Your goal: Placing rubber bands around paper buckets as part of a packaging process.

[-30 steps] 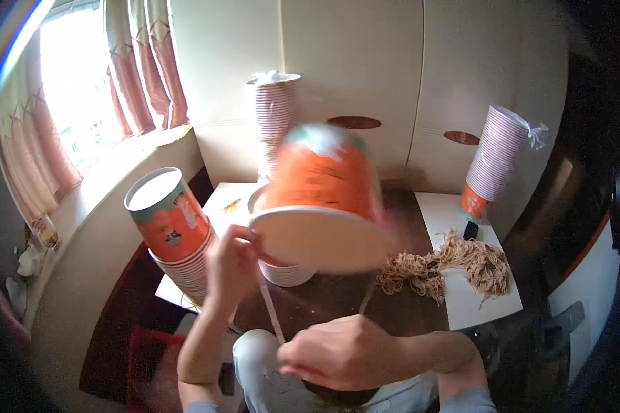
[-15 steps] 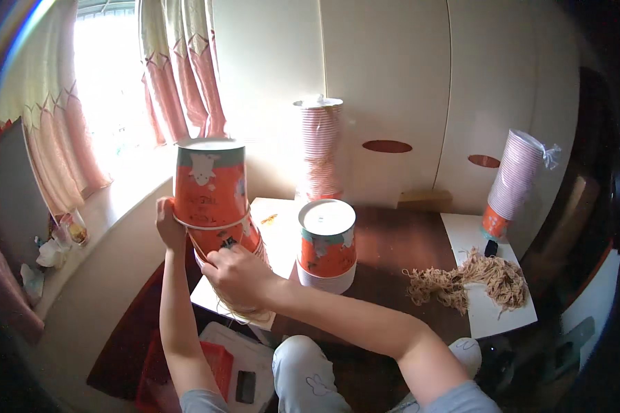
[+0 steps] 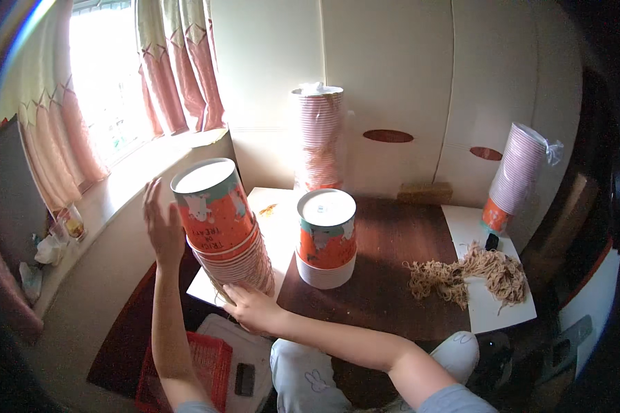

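Hands two, bucket stacks four, basket one

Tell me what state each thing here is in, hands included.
Left bucket stack: nested, upside down
Middle bucket stack: nested, upside down
Back bucket stack: wrapped in plastic
Right bucket stack: wrapped in plastic
Tan strings: loosely heaped
Curtains: drawn apart
Left hand: open, raised
Right hand: at the left stack's lower side

bright window left | pink-cream curtains | pale wall | dark brown table
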